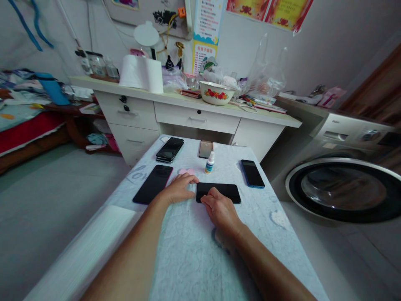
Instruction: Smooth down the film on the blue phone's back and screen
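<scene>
A black smartphone (228, 192) lies sideways, screen up, on the cloth-covered table before me. My left hand (179, 188) rests at its left end, fingers stretched and thumb apart, holding nothing. With fingers pinched together, my right hand (221, 209) presses on the left part of the screen. Whatever is between those fingertips is hidden. Beyond the phone stands a small white bottle (209, 163) with a blue and yellow label. A pink piece (187, 172) lies partly behind my left hand. To the left is a larger dark phone or tablet (153, 184).
Stacked phones (170, 149) lie at the table's far left, and a blue-edged phone (252, 174) at the right. Another phone (206, 149) lies at the back. Behind stands a white desk (194, 115) with a floral bowl (217, 93); a washing machine (341, 184) stands right.
</scene>
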Action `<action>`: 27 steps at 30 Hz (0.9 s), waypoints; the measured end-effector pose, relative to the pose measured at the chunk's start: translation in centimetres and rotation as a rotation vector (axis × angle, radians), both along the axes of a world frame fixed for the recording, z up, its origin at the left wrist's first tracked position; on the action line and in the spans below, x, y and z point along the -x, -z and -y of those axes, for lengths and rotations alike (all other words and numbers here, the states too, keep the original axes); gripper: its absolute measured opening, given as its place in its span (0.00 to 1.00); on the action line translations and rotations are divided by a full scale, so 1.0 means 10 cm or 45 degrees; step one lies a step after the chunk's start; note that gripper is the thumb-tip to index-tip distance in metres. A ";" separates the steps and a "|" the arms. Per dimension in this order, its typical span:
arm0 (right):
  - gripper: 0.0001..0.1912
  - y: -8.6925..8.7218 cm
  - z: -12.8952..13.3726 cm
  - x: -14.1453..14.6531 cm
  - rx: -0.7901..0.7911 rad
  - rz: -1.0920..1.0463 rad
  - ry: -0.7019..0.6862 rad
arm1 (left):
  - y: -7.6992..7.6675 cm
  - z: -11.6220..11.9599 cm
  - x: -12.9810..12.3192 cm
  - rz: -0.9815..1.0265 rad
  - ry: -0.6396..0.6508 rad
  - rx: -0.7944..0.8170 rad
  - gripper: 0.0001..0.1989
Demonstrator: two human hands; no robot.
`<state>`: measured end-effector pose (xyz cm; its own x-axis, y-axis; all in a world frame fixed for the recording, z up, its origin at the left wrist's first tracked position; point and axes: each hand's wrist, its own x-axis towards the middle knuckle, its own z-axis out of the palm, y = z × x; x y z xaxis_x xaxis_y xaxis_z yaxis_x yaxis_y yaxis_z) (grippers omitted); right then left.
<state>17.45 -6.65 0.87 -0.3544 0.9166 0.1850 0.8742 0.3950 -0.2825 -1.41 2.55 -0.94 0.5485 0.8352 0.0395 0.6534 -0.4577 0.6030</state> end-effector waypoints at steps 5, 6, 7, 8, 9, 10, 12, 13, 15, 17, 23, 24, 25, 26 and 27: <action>0.11 -0.06 -0.02 0.07 0.009 0.114 -0.043 | 0.02 0.00 -0.09 0.099 -0.088 -0.146 0.12; 0.11 -0.06 -0.03 0.08 0.009 0.128 -0.050 | 0.02 0.00 -0.10 0.107 -0.115 -0.178 0.11; 0.11 -0.07 -0.03 0.09 0.011 0.132 -0.056 | 0.03 0.00 -0.12 0.107 -0.132 -0.193 0.10; 0.11 -0.06 -0.04 0.10 0.012 0.124 -0.058 | 0.03 0.00 -0.13 0.110 -0.141 -0.204 0.10; 0.11 -0.05 -0.04 0.11 0.012 0.106 -0.055 | 0.03 -0.01 -0.14 0.113 -0.147 -0.210 0.09; 0.11 -0.04 -0.04 0.11 0.012 0.080 -0.048 | 0.04 -0.01 -0.15 0.115 -0.148 -0.215 0.09; 0.12 -0.02 -0.04 0.11 0.011 0.025 -0.029 | 0.04 -0.02 -0.16 0.118 -0.152 -0.223 0.08; 0.12 -0.01 -0.04 0.10 0.014 0.004 -0.018 | 0.04 -0.03 -0.17 0.116 -0.158 -0.228 0.08; 0.12 0.00 -0.05 0.07 0.028 -0.021 -0.002 | 0.05 -0.04 -0.17 0.107 -0.181 -0.237 0.09; 0.12 -0.01 -0.05 0.02 0.039 -0.030 0.008 | 0.05 -0.05 -0.18 0.107 -0.201 -0.242 0.09; 0.12 -0.02 -0.09 -0.05 0.012 -0.035 0.044 | 0.06 -0.05 -0.20 0.102 -0.253 -0.224 0.09; 0.12 -0.01 -0.09 -0.03 0.006 -0.034 0.042 | 0.06 -0.05 -0.20 0.099 -0.263 -0.220 0.09; 0.12 -0.01 -0.10 -0.01 0.002 -0.034 0.039 | 0.06 -0.05 -0.20 0.096 -0.267 -0.216 0.09; 0.12 -0.01 -0.11 0.01 -0.004 -0.036 0.031 | 0.06 -0.05 -0.21 0.094 -0.269 -0.215 0.09; 0.12 0.00 -0.11 0.04 -0.010 -0.039 0.023 | 0.05 -0.05 -0.21 0.093 -0.267 -0.216 0.09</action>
